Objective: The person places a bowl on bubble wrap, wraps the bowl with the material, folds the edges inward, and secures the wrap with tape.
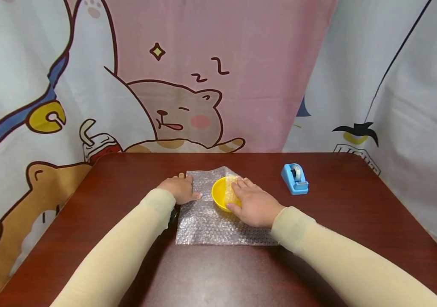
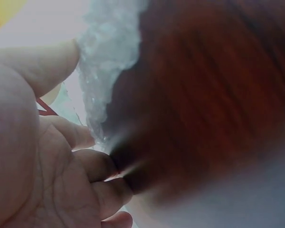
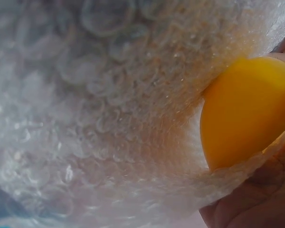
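Right grip [image 1: 255, 205] nearer, left grip [image 1: 178, 189] farther, both straight-fingered, clutching nothing!
You press clear bubble wrap [image 1: 218, 230] onto the right of the round yellow bowl [image 1: 218, 192].

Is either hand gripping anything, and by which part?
No grip shows: the right hand lies flat on bubble wrap over the right side of the yellow bowl; the left hand rests at the wrap's left edge.
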Available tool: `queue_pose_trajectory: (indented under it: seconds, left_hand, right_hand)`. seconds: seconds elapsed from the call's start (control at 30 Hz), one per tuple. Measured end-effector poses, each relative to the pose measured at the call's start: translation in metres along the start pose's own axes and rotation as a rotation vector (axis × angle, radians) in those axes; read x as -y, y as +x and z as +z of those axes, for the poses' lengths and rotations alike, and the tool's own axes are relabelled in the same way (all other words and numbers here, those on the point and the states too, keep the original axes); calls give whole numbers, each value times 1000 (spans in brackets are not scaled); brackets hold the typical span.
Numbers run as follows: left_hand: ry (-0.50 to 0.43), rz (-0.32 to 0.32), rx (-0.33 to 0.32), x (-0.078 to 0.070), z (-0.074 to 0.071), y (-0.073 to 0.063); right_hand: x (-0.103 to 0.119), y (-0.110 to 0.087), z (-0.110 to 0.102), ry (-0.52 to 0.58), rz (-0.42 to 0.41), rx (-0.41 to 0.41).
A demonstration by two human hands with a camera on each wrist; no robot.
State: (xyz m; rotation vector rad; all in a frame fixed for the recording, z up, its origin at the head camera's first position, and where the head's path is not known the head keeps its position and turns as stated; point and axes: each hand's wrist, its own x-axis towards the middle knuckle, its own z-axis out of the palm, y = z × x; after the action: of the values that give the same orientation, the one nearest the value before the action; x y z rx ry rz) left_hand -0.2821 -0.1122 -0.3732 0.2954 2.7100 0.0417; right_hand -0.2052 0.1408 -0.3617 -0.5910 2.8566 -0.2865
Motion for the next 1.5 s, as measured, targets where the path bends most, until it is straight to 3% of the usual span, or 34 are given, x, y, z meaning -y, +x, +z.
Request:
queue_pose_trajectory:
  seconds: [0.5,0.9,1.17,1.5]
  left_hand:
    - [-2,-9,5,-1,1,4]
    - [19,26,-24,-1,-1,1]
    - [9,42,-91,-1,1,6]
    - [-105,79,-163,-3,4,10]
  right_hand:
    - [-1,1,0,11,4,-1]
    - [0,0,0,6,-6,4]
    - [0,0,-1,0,-6,10]
    - [-1,2,0,-12,-7,16]
